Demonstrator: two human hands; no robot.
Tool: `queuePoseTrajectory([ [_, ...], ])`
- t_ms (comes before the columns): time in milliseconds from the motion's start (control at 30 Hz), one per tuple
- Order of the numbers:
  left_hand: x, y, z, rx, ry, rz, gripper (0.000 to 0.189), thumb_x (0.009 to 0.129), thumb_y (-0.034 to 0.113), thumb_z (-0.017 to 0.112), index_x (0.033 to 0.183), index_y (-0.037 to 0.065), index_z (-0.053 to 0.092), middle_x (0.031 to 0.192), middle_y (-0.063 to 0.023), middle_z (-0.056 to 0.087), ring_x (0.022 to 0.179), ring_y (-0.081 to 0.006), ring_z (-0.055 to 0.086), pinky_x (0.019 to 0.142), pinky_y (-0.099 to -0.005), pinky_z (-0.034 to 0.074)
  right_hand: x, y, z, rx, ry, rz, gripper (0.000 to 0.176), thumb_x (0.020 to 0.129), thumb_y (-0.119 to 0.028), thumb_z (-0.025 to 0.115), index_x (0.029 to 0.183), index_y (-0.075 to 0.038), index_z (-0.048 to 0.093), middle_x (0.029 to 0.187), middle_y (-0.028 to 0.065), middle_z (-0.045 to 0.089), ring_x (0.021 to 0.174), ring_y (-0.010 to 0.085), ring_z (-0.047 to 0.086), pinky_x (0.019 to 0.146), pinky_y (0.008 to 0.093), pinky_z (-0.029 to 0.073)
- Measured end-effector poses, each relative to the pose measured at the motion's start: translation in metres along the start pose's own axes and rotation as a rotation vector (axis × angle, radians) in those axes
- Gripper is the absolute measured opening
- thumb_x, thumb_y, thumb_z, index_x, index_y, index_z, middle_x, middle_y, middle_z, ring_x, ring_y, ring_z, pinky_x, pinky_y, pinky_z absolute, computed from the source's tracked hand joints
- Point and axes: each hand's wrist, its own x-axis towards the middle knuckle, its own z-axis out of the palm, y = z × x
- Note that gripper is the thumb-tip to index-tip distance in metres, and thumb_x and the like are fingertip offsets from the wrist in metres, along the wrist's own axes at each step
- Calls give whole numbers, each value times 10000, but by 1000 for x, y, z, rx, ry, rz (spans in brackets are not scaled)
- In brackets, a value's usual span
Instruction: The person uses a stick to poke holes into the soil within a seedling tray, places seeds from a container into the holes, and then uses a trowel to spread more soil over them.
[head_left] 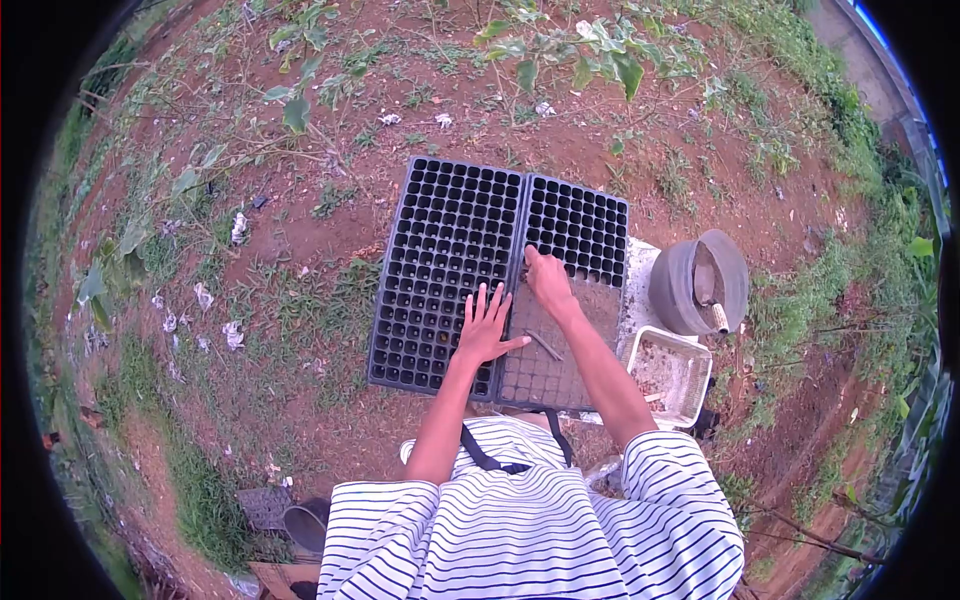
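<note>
Two black seedling trays lie side by side. The left tray (435, 230) has hollow cells; the right tray (575, 225) has hollow cells in its upper part and brown soil (565, 350) over its lower part. My left hand (484, 328) rests with fingers spread on the lower right of the left tray. My right hand (547, 278) is over the right tray's left edge, where the soil begins, its fingers drawn together; what they hold, if anything, is too small to make out. A thin stick (543, 345) lies on the soil.
Right of the trays stand a grey round tub (672, 290) with something inside and a white rectangular basket (690, 385). A dark pot (306, 524) is at the lower left. Leafy plants (600, 60) grow beyond the trays.
</note>
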Motion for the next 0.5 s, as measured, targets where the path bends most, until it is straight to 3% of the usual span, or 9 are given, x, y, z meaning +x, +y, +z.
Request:
queuePoseTrajectory([
  [100, 2, 1, -3, -14, -81, -21, 1079, 778, 796, 494, 1526, 67, 223, 1616, -138, 60, 1480, -375, -43, 1173, -548, -30, 2, 6, 5, -58, 72, -75, 191, 725, 55, 579, 887, -9, 500, 663, 219, 601, 710, 425, 630, 626, 478, 492],
  [300, 2, 1, -4, -11, -104, -28, 1072, 785, 797, 480, 1528, 71, 216, 1617, -134, 53, 1481, -369, -53, 1175, -537, -38, 3, 10, -4, 44, -20, -14, 113, 810, 16, 528, 918, -16, 515, 710, 249, 624, 720, 435, 643, 638, 502, 509],
  [367, 2, 2, -5, -18, -105, -30, 1072, 785, 794, 483, 1528, 70, 216, 1618, -133, 51, 1481, -367, -56, 1175, -538, -40, 5, 12, -6, -59, -95, -8, 334, 792, 39, 546, 1116, -40, 522, 751, 252, 629, 764, 449, 629, 692, 525, 497],
  [500, 2, 2, -6, -34, -106, -31, 1073, 784, 791, 490, 1527, 66, 216, 1618, -131, 46, 1481, -362, -64, 1176, -538, -47, 7, 22, 9, -184, -124, -106, 435, 781, 50, 551, 1201, -53, 499, 821, 199, 633, 812, 383, 608, 763, 483, 477],
])
